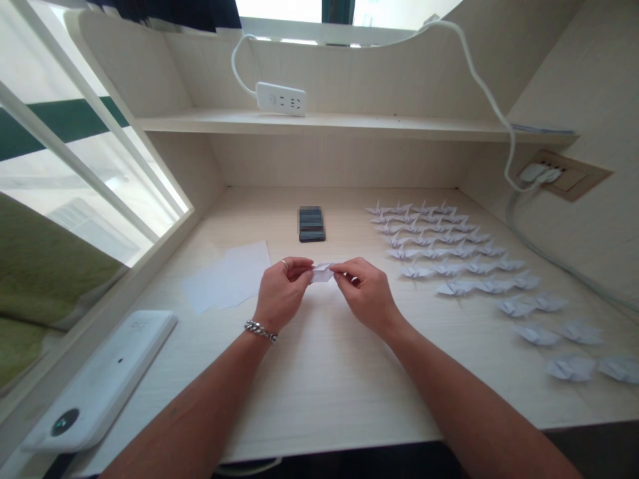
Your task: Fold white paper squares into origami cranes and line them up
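Note:
A small folded piece of white paper (322, 271) is held just above the desk (319, 372) between both hands. My left hand (280, 293), with a ring and a chain bracelet, pinches its left end. My right hand (363, 290) pinches its right end. Both hands have their fingers closed on the paper. Several finished white paper cranes (449, 256) lie in rows on the desk to the right of my hands. A few flat white paper sheets (227, 283) lie just left of my left hand.
A dark phone (311, 223) lies flat behind my hands. A long white device (100, 382) rests at the desk's left front edge. A white power strip (280, 98) sits on the shelf above, its cable running to a wall socket (546, 175) at right. A window frame borders the left.

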The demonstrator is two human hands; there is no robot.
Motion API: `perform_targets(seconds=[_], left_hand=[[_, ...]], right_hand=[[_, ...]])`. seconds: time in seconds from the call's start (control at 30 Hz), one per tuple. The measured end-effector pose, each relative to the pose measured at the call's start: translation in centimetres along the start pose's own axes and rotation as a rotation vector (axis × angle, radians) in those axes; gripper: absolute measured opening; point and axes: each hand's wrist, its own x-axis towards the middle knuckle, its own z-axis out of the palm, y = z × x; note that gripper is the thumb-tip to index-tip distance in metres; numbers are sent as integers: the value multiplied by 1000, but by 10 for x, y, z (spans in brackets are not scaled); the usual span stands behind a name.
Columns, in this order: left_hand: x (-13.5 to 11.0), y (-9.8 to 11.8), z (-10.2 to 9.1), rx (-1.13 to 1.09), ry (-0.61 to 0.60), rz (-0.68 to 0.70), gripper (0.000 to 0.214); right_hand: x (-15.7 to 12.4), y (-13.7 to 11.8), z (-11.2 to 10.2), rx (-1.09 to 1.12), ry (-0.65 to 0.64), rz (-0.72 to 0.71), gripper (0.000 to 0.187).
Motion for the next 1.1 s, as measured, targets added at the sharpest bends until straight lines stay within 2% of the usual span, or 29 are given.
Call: perform_targets(seconds=[0.27, 0.37, 0.47, 0.63, 0.7, 0.8, 0.87, 0.93, 1.03, 1.1], left_hand=[[-5, 2, 2, 92, -19, 73, 20], [-8, 6, 4, 169, -107, 107, 22], [-11, 11, 5, 274, -196, 161, 24], [-13, 12, 6, 233, -279, 219, 27], [-12, 11, 4, 222, -209, 182, 22], [-9, 11, -2, 289, -34, 143, 25], [-7, 12, -4, 303, 3, 135, 30], [-6, 12, -5, 232, -68, 104, 34], [-6, 12, -3, 127, -252, 43, 30], [-7, 12, -1, 120, -295, 32, 26]], right_hand=[[2, 7, 7, 181, -149, 223, 25], [4, 6, 8, 372, -191, 374, 30], [5, 7, 9, 531, -167, 488, 35], [6, 15, 8, 540, -82, 467, 34], [7, 18, 6, 483, -53, 474, 31], [9, 19, 4, 451, -38, 505, 31], [9, 17, 3, 465, -57, 508, 30], [8, 16, 3, 483, -91, 499, 28], [6, 14, 3, 505, -155, 473, 26], [6, 13, 3, 515, -196, 454, 24]])
